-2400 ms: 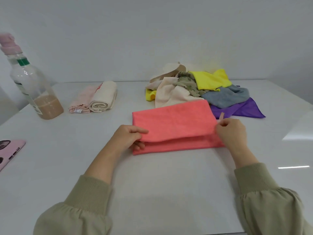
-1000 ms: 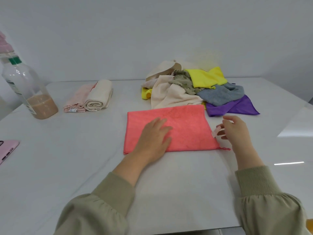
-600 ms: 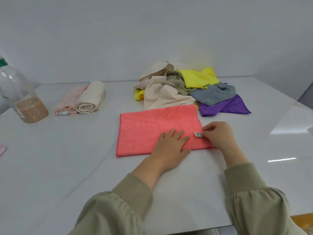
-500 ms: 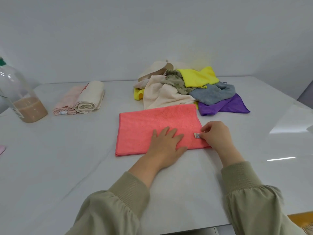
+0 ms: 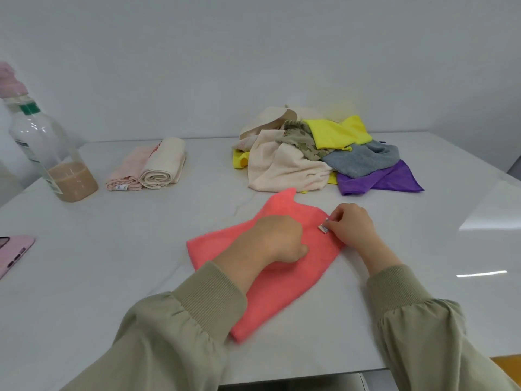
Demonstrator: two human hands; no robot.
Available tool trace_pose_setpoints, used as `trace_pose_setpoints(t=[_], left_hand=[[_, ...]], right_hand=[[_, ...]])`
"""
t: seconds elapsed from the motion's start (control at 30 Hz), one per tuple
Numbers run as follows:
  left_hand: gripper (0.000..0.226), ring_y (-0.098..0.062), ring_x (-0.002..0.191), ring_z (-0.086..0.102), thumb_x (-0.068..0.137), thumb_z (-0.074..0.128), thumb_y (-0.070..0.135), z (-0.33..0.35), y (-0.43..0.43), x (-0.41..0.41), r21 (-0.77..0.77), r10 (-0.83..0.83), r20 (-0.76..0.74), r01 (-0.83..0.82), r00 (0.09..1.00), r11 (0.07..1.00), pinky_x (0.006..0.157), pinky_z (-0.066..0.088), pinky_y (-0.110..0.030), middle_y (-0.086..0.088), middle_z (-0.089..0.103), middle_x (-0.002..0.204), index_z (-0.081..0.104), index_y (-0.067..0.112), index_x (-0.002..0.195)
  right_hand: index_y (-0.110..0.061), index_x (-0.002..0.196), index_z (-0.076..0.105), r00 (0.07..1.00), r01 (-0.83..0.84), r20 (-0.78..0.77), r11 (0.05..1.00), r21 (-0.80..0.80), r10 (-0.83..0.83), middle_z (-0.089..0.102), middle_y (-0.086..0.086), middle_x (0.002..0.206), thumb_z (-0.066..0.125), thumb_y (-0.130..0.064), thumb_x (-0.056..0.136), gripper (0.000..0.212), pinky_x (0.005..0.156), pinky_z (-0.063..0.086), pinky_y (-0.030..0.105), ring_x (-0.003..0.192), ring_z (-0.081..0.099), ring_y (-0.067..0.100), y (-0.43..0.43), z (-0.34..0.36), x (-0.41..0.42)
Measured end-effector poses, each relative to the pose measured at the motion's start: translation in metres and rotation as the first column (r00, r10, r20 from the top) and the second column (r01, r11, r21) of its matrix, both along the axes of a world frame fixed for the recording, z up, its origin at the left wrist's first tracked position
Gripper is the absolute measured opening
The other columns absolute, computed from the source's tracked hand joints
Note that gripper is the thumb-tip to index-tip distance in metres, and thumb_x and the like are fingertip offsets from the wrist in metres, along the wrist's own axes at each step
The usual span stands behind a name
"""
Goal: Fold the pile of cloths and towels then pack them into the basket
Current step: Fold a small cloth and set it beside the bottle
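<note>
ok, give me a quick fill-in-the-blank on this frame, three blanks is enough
1. The right hand pinches a small ____ on the coral cloth.
2. ____ rolled towels lie beside the bottle.
3. The phone at the table's left edge is ____.
Missing: tag; two; pink.

Pile (image 5: 324, 156) blocks behind coral cloth (image 5: 282, 292); tabletop (image 5: 112, 263) leftward lies open
</note>
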State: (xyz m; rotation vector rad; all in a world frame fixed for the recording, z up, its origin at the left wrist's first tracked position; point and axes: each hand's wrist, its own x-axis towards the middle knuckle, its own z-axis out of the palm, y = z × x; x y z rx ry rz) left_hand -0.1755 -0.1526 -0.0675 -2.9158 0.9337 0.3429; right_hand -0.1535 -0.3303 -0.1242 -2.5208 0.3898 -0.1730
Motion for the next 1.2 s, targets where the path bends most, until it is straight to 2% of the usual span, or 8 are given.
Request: trace_pose_setpoints(t=[0.17, 0.3, 0.47, 0.57, 0.7, 0.87, 1.03, 1.2], left_hand=[[0.037, -0.017, 0.05, 0.059, 0.096, 0.049, 0.037, 0.012, 0.013, 0.008, -0.104, 0.077, -0.339, -0.119, 0.938, 0.987, 0.047, 0.041, -0.02, -0.002, 0.06, 0.054, 0.062, 0.009, 0.075], [0.023, -0.022, 0.092, 0.059, 0.093, 0.047, 0.033, -0.015, 0.037, 0.041, -0.333, 0.368, 0.049, -0.332, 0.929, 0.883, 0.07, 0.045, -0.031, -0.001, 0.061, 0.097, 0.064, 0.016, 0.093], [0.045, -0.026, 0.116, 0.045, 0.09, 0.056, 0.042, -0.039, 0.044, 0.072, -0.351, 0.526, -0.082, -0.518, 0.847, 0.78, 0.087, 0.044, -0.037, -0.006, 0.049, 0.124, 0.05, 0.014, 0.126], [0.047, -0.021, 0.106, 0.051, 0.086, 0.064, 0.038, -0.037, 0.036, 0.083, -0.41, 0.526, -0.193, -0.555, 0.829, 0.724, 0.083, 0.042, -0.031, -0.005, 0.054, 0.12, 0.052, 0.011, 0.123], [0.031, -0.011, 0.07, 0.045, 0.079, 0.07, 0.013, -0.036, 0.038, 0.094, -0.513, 0.49, -0.376, -0.617, 0.786, 0.597, 0.064, 0.038, -0.025, 0.006, 0.043, 0.075, 0.043, 0.025, 0.07], [0.022, -0.027, 0.095, 0.065, 0.076, 0.074, 0.002, -0.035, 0.06, 0.102, -0.596, 0.433, -0.543, -0.694, 0.719, 0.404, 0.087, 0.051, -0.036, -0.015, 0.069, 0.1, 0.07, 0.005, 0.098], [0.02, -0.012, 0.078, 0.062, 0.079, 0.073, 0.003, -0.039, 0.08, 0.102, -0.647, 0.35, -0.596, -0.69, 0.723, 0.323, 0.066, 0.047, -0.019, -0.002, 0.067, 0.087, 0.071, 0.005, 0.099], [0.005, -0.01, 0.072, 0.062, 0.081, 0.071, 0.008, -0.053, 0.089, 0.09, -0.775, 0.333, -0.415, -0.521, 0.846, 0.357, 0.068, 0.049, -0.024, -0.001, 0.068, 0.079, 0.072, 0.011, 0.085]], right_hand=[[-0.022, 0.074, 0.052, 0.981, -0.196, 0.003, 0.98, -0.02, 0.196, 0.055, -0.004, 0.08, 0.072, -0.016, 0.077, 0.021, 0.07, 0.041, 0.031, 0.082, 0.054, 0.019, 0.01, 0.003, 0.006], [-0.021, 0.098, 0.055, 0.971, -0.213, -0.126, 0.973, -0.085, 0.201, 0.052, -0.006, 0.09, 0.072, -0.03, 0.081, 0.026, 0.087, 0.044, 0.036, 0.094, 0.054, 0.017, 0.007, 0.006, 0.011], [-0.011, 0.093, 0.065, 0.936, -0.241, -0.314, 0.941, -0.236, 0.161, 0.063, 0.001, 0.098, 0.067, -0.041, 0.084, 0.031, 0.09, 0.046, 0.042, 0.095, 0.058, 0.021, 0.008, 0.012, 0.02], [-0.011, 0.099, 0.062, 0.919, -0.27, -0.354, 0.93, -0.248, 0.172, 0.062, 0.005, 0.106, 0.066, -0.04, 0.085, 0.032, 0.09, 0.047, 0.042, 0.099, 0.058, 0.024, 0.012, 0.013, 0.024], [-0.017, 0.087, 0.056, 0.935, -0.311, -0.26, 0.908, -0.282, 0.24, 0.051, 0.003, 0.101, 0.064, -0.03, 0.088, 0.015, 0.085, 0.045, 0.035, 0.1, 0.051, 0.023, 0.014, 0.014, 0.022], [-0.021, 0.073, 0.044, 0.946, -0.322, -0.081, 0.937, -0.136, 0.313, 0.051, -0.003, 0.084, 0.063, -0.018, 0.087, 0.024, 0.064, 0.034, 0.027, 0.081, 0.047, 0.017, 0.016, 0.011, 0.025], [-0.018, 0.106, 0.054, 0.9, -0.402, -0.238, 0.907, -0.129, 0.365, 0.048, -0.005, 0.093, 0.068, -0.03, 0.085, 0.028, 0.074, 0.037, 0.025, 0.09, 0.048, 0.014, 0.018, 0.02, 0.04], [-0.016, 0.103, 0.063, 0.839, -0.5, -0.277, 0.864, -0.052, 0.468, 0.053, -0.006, 0.084, 0.07, -0.021, 0.082, 0.022, 0.064, 0.039, 0.019, 0.073, 0.049, 0.007, 0.024, 0.025, 0.052]])
